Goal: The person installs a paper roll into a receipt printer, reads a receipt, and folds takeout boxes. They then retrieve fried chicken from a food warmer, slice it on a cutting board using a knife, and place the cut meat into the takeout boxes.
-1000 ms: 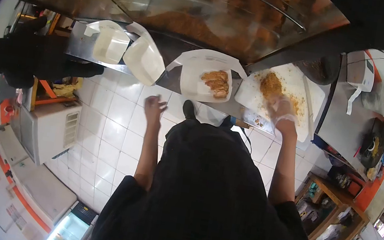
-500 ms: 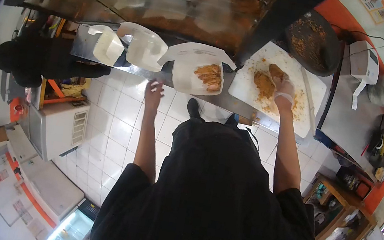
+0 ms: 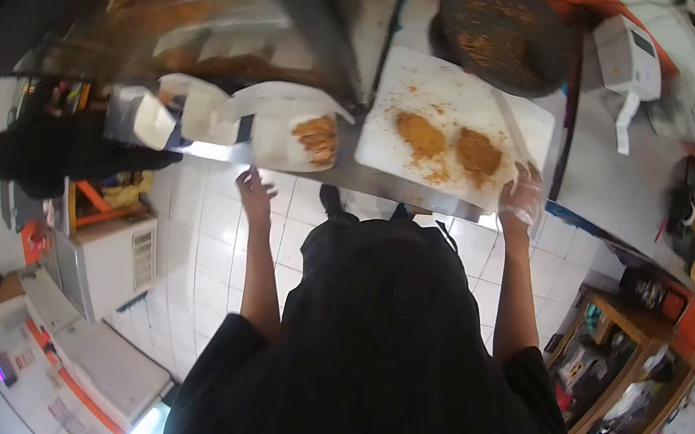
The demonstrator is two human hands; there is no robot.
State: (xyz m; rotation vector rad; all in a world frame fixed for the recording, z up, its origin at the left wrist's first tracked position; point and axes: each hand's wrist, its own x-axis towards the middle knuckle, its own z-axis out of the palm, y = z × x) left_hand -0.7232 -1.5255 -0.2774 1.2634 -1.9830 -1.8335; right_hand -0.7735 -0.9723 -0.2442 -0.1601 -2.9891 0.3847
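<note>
My right hand [image 3: 523, 198], in a clear plastic glove, is closed around the handle end of a long knife [image 3: 512, 123]. The blade lies slanted across the right side of a white cutting board [image 3: 376, 145]. Two flat golden-brown breaded pieces, one on the left [image 3: 421, 136] and one on the right [image 3: 478, 154], rest on the board among loose crumbs. My bare left hand [image 3: 255, 192] hangs in front of the counter edge, fingers apart and holding nothing. Just above it stands an open white takeaway box [image 3: 274, 139] with sliced breaded food [image 3: 316, 139] in its right part.
Two more open white boxes, one in the middle [image 3: 208, 114] and one at the left [image 3: 153, 121], stand along the counter. A large dark round pan [image 3: 504, 38] with crumbs is behind the board. A white label printer [image 3: 627, 57] stands right. A glass display case [image 3: 215, 18] rises behind the boxes.
My right hand has let go of a breaded piece, now on the board, and moved toward me onto the knife handle. The view has turned to the right. My left hand stays open.
</note>
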